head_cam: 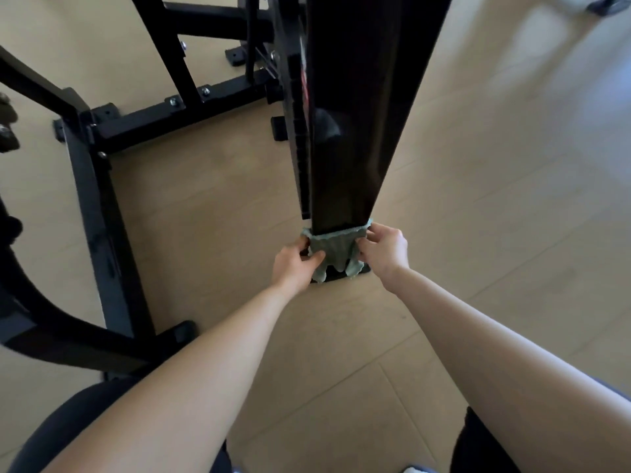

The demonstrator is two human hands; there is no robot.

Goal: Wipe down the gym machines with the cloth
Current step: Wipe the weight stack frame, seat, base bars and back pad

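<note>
Fingers, L hand (293, 268) & R hand (386, 249), pinch cloth (333, 250) ends | cloth stretched btwn, against post (351, 131) base

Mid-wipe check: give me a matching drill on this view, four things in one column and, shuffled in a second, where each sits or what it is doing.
Things
1. cloth
2. left hand
3. right hand
4. bolted frame

Places or states
A. stands on the floor, left of the glossy upright
B. pinches the cloth's right end
C. green, stretched across the near side of the glossy upright's foot
D. pinches the cloth's left end

Pairs: 1-C, 2-D, 3-B, 4-A
</note>
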